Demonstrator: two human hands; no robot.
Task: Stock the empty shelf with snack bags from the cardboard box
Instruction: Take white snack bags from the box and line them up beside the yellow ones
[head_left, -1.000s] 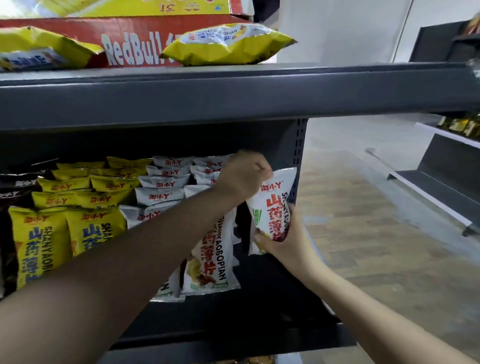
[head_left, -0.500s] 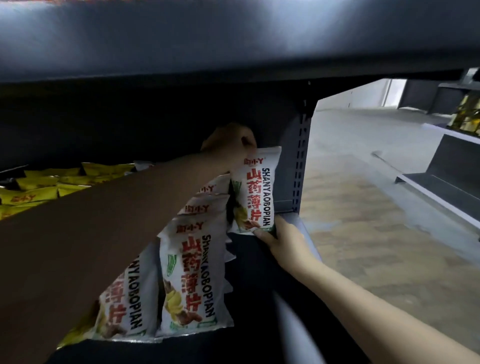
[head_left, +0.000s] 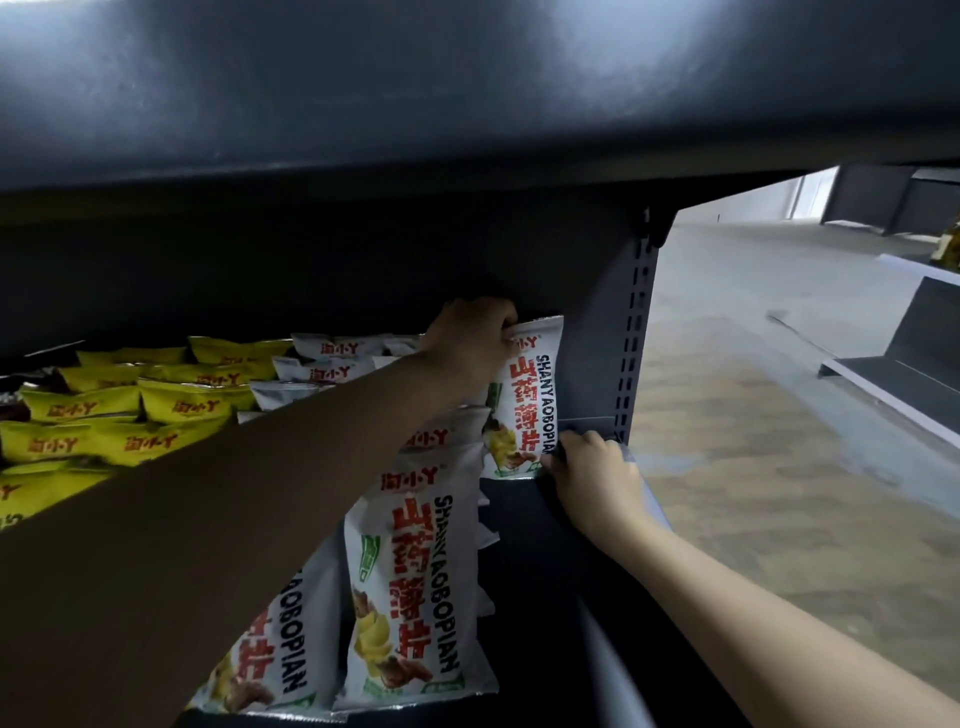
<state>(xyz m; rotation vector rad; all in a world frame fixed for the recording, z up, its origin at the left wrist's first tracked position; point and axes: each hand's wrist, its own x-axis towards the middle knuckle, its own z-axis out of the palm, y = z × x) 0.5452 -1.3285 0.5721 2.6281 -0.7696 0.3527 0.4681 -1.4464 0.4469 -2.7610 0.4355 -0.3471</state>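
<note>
Presently, my left hand (head_left: 470, 345) grips the top edge of a white snack bag (head_left: 530, 400), fingers curled over its crimped seam. My right hand (head_left: 592, 475) holds the same bag at its lower corner, at 5 o'clock on the pack, fingers curled in against it. The bag stands upright at the back of the dark shelf (head_left: 524, 545), printed face toward me. Its lower edge is partly hidden, so I cannot tell whether it rests on the shelf. At its 3 o'clock, just beside it, stands the perforated upright (head_left: 631, 332). At its 7 o'clock a row of matching white bags (head_left: 410, 571) runs toward me, upright and overlapping. At 9 o'clock, past my left forearm, yellow bags (head_left: 156, 410) are ranked in rows. Overhead, at 12 o'clock, is the upper shelf (head_left: 467, 104). Wood-pattern floor (head_left: 753, 415) shows at 3 o'clock.
</note>
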